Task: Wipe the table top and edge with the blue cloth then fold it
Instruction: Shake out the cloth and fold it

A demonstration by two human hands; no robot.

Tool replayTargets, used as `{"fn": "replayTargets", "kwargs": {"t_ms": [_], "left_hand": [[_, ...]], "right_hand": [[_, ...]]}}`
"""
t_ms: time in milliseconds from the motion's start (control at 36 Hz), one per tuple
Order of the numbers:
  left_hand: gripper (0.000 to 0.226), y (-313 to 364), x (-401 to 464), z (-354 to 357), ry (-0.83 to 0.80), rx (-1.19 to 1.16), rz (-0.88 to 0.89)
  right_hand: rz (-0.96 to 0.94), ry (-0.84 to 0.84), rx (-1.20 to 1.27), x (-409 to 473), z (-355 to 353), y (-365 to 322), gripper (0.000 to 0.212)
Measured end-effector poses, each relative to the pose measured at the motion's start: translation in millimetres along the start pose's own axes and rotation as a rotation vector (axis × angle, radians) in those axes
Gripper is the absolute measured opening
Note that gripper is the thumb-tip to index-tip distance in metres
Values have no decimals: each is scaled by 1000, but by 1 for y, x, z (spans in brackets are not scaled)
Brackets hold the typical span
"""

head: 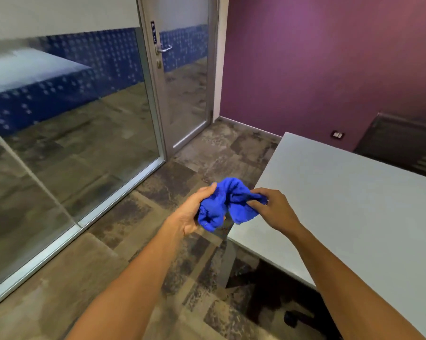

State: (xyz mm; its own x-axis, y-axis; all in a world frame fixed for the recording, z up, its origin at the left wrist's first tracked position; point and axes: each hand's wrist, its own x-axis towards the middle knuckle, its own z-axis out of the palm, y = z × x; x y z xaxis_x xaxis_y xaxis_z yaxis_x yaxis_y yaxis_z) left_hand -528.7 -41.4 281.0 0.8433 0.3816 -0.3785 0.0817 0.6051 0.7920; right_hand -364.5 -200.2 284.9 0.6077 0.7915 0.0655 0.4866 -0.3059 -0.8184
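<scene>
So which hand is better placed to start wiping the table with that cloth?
Probably the right hand: it pinches the blue cloth while over the table corner. The left hand grips the cloth's other end out over the floor, beyond the table's edge.

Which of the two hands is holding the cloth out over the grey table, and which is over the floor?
The right hand pinches the blue cloth above the table corner. The left hand, gripping the other bunched end, hangs over the floor.

The pale grey surface runs from the purple wall toward the near corner. Below it, mottled carpet floor spreads away to the glass door.
</scene>
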Motion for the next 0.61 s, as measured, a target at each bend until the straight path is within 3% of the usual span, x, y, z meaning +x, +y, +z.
{"fn": "replayTargets", "kwargs": {"t_ms": [111, 250, 333, 389, 444, 500, 611], "left_hand": [[56, 7, -6, -7, -12, 10, -43], [64, 8, -5, -4, 217, -99, 4], [55, 6, -5, 2, 346, -93, 32], [55, 0, -5, 11, 424, 8, 63], [60, -7, -3, 20, 447, 258, 148], [58, -13, -4, 32, 338, 517, 245], [69, -22, 0, 66, -31, 702, 283]], "right_hand": [[82, 27, 89, -4, -14, -3, 12], [196, 0, 409, -2, -33, -9, 18], [294, -7, 616, 2, -44, -13, 18], [327, -18, 655, 5, -48, -13, 14], [351, -33, 663, 8, -49, -13, 11], [357, -44, 653, 9, -50, -13, 12], [256, -165, 663, 10, -58, -15, 29]]}}
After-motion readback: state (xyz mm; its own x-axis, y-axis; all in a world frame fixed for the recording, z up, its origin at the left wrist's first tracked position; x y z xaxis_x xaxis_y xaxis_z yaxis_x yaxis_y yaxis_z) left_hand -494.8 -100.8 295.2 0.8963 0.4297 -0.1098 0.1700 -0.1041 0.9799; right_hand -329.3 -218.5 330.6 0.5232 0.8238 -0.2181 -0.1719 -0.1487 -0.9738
